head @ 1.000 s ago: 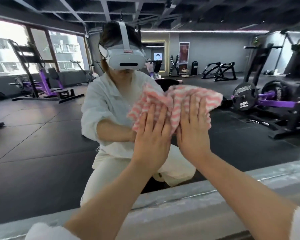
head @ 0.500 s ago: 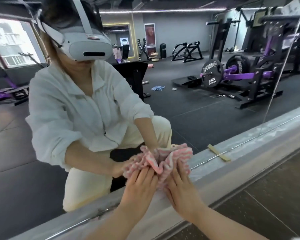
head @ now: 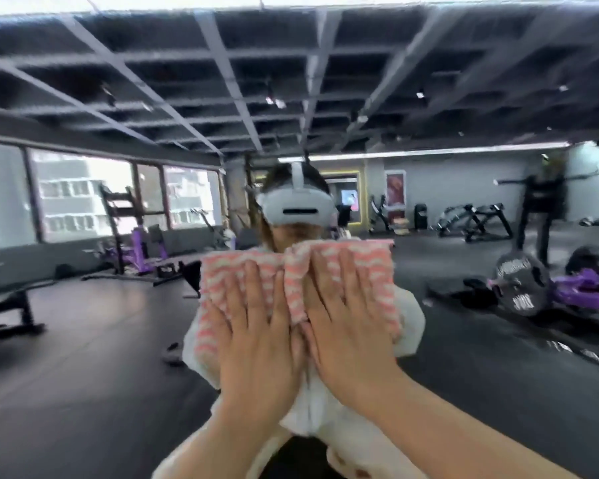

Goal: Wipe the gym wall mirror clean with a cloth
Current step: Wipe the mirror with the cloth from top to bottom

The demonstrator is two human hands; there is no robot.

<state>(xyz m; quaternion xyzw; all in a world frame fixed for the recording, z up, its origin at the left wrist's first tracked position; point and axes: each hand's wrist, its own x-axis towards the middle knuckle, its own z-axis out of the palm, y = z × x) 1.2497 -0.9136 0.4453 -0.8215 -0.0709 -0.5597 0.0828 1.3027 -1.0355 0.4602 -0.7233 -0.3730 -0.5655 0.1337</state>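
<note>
- My left hand [head: 256, 335] and right hand [head: 343, 326] lie side by side, fingers [head: 253, 288] straight, palms flat.
- Both press the pink-and-white striped cloth [head: 374, 271] against the wall mirror [head: 83, 340], covering my reflection's face.

My left hand [head: 260, 335] & right hand [head: 348, 326] are bare, no gloves or rings, forearms bare too. In the mirror [head: 83, 340] reflection I've got a white headset [head: 298, 207] on w/ a top strap & dark front slot, plus a loose white long-sleeve shirt [head: 407, 319].
</note>
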